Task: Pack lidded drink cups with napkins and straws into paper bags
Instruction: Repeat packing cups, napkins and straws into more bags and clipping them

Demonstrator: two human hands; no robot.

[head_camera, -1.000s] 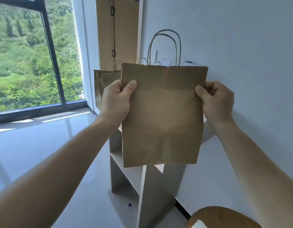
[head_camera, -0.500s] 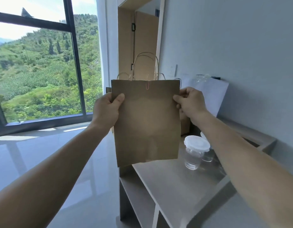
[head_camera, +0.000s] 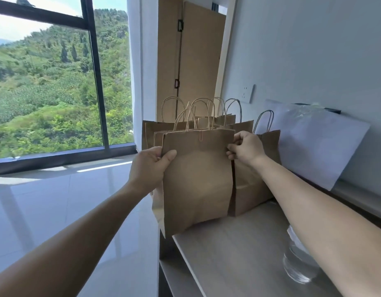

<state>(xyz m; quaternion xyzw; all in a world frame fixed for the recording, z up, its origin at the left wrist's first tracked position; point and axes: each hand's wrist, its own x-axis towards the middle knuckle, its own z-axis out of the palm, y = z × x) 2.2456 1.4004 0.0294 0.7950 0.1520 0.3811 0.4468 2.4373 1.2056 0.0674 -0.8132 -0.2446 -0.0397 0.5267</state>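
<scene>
Fingers (head_camera: 230, 151) of the right hand (head_camera: 246, 147) pinch the right edge of the bag (head_camera: 198, 179) near its top. The left hand (head_camera: 151, 168) grips the left edge, thumb across the front. The bag is flat and upright at the near corner of the table (head_camera: 239, 254). It looks light, thin and quick to crease, so the upper edges or handles are best to hold. More bags (head_camera: 258, 168) stand behind it, and a cup (head_camera: 298, 266) sits nearer.
</scene>
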